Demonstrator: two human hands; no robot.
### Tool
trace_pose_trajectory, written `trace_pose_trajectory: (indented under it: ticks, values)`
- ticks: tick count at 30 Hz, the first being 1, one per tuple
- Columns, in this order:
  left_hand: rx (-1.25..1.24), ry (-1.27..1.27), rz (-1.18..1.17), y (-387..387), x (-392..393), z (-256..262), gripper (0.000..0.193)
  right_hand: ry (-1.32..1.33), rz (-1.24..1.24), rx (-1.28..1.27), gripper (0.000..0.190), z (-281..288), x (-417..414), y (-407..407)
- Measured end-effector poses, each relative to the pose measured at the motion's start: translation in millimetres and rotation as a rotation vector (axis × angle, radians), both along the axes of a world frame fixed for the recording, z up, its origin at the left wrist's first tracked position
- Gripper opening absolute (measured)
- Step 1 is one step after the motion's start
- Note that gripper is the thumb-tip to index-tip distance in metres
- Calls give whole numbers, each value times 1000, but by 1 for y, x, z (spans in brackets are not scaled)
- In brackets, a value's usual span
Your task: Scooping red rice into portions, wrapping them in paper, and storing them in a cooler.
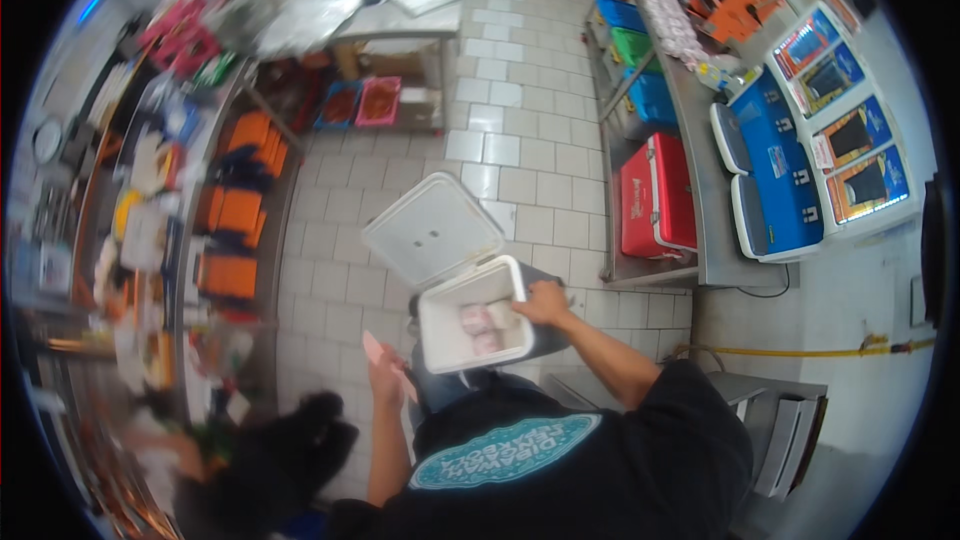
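My right hand [545, 303] grips the right rim of a cooler box [433, 320] with a white interior and dark outside. Its white lid [435, 229] hangs open towards the far left. Inside, several wrapped pinkish-white packs [480, 322] lie along the bottom and right side. My left hand [388, 375], left of the box, holds a flat pink thing [373, 349], perhaps a sheet of paper or card. The box is tilted towards me in front of my legs.
At the lower left a person in dark clothing [300, 450] is close by. A steel shelf with orange containers [230, 275] runs along the left. To the right, a red cooler [651, 199] sits beneath a steel table [686, 127]; a blue-and-white cooler [776, 165] stands on top. Floor tiles [536, 127] run between.
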State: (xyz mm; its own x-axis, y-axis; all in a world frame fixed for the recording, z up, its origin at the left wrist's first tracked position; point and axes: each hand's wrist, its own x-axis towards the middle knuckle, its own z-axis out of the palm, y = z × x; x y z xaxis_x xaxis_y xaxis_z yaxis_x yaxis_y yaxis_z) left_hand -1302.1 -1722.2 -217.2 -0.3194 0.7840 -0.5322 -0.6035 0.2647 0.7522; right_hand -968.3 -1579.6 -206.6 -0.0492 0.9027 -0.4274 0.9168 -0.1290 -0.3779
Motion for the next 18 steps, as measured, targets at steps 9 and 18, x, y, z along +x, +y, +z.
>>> trace_pose_trajectory:
  ticks: [9, 18]
  values:
    - [-3, 394, -488, 345, 37, -78, 34, -33, -475, -16, 69, 96, 129, 155]
    - [547, 518, -1172, 737, 250, -15, 47, 216, -776, 282, 30, 236, 212, 344]
